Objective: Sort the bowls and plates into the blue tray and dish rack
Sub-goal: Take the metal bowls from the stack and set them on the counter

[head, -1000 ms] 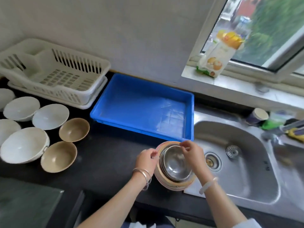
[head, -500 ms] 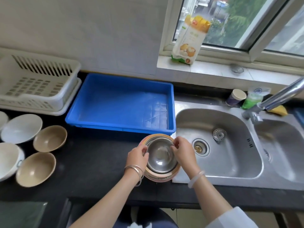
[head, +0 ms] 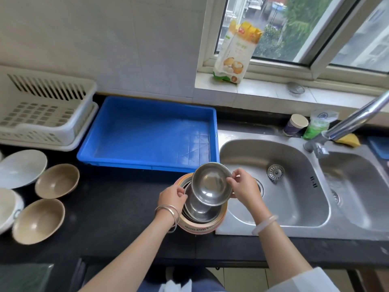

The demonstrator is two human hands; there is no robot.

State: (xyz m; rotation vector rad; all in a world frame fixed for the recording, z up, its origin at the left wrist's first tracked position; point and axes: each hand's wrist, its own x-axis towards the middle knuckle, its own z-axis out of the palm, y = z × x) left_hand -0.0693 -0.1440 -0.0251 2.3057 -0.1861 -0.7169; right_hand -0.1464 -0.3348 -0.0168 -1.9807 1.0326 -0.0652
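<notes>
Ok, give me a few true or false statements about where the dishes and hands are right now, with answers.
1. The blue tray holds no dishes. True.
2. The right hand pinches the rim of a steel bowl. True.
3. The left hand holds a tan bowl. False: it holds the stack of steel bowls; that tan bowl sits on the counter.
4. The dish rack is full of plates. False: no plates show in it.

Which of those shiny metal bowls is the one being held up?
The top steel bowl, pinched at its rim by the right hand and tilted; the other steel bowls sit nested beneath it, held by the left hand.
</notes>
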